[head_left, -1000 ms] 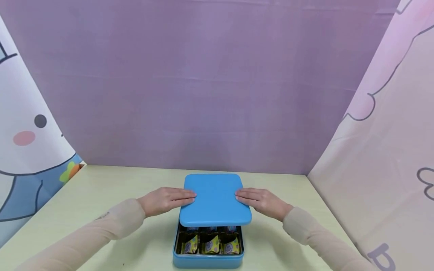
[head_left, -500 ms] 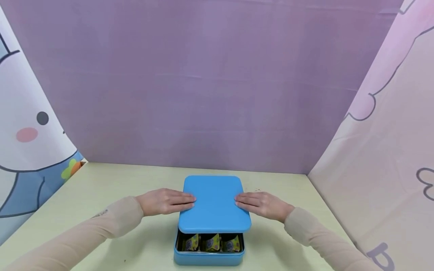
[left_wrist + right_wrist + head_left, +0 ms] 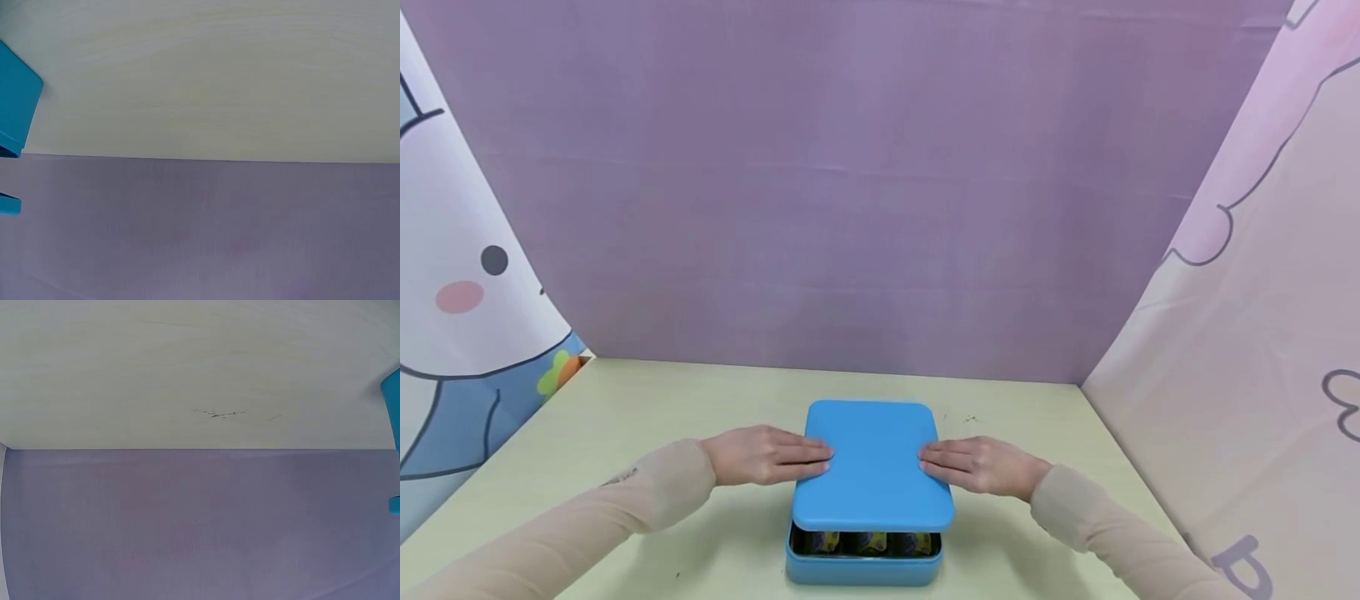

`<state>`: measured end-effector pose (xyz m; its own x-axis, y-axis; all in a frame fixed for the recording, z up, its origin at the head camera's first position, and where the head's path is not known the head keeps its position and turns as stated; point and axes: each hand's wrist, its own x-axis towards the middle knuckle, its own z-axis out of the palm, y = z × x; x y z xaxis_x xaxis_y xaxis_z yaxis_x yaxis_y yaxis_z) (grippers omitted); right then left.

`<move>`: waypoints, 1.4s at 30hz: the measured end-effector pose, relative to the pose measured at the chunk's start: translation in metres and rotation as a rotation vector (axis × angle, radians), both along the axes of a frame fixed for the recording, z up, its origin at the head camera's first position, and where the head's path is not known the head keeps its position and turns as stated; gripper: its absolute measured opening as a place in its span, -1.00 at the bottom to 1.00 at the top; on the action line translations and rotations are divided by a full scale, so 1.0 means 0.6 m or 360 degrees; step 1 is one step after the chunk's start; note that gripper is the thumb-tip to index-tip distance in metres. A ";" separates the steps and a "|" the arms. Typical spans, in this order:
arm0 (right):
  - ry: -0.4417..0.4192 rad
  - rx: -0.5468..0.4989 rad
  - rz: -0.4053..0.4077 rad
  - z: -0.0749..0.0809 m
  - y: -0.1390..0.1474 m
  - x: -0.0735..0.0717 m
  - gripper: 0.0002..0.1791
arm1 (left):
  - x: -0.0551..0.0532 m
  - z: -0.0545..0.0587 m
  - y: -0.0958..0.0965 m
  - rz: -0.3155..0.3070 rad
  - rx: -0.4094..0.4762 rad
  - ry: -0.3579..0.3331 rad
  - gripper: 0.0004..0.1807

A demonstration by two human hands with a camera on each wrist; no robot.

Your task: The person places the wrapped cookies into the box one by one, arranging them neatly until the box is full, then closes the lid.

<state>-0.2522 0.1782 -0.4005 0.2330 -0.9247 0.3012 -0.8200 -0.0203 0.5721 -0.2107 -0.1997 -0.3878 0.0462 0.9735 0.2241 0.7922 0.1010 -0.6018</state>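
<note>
A flat blue lid [image 3: 872, 468] is held over a blue box [image 3: 863, 572] in the head view. My left hand [image 3: 766, 455] grips the lid's left edge, and my right hand [image 3: 987, 467] grips its right edge. Straight fingers lie on top; both thumbs are hidden. Under the lid's near edge, several yellow-green wrapped pieces [image 3: 872, 543] show in dark compartments; the rest of the inside is covered. In the left wrist view a gap separates the box [image 3: 15, 94] from the lid [image 3: 9, 205]. Slivers of the box [image 3: 393, 403] and lid [image 3: 395, 505] appear in the right wrist view.
The box stands on a pale table [image 3: 700, 392]. A purple cloth [image 3: 850, 208] hangs behind it. Printed cloth panels rise at the left [image 3: 497, 333] and right [image 3: 1240, 350]. Small dark marks [image 3: 222, 414] lie on the table right of the box.
Both hands have moved down and toward the near side with the lid. It now hides more of the box's inside, and only part of the front row shows.
</note>
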 end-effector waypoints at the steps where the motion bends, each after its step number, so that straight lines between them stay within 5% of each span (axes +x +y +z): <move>1: -0.0001 0.0002 0.0004 -0.002 -0.001 0.001 -0.50 | 0.001 -0.001 0.000 -0.0007 -0.0004 0.0002 -0.46; 11: 0.0000 0.0022 0.0030 -0.014 -0.005 0.008 -0.49 | 0.005 -0.014 0.000 -0.0030 -0.0018 -0.0009 -0.48; 18: 0.0049 0.0024 0.0050 -0.026 -0.005 0.012 -0.46 | 0.007 -0.024 0.003 -0.0060 -0.0015 -0.0026 -0.66; 42: 0.0065 0.0127 -0.0064 -0.035 -0.004 0.022 -0.43 | 0.013 -0.037 0.006 -0.0093 -0.0029 -0.0003 -0.57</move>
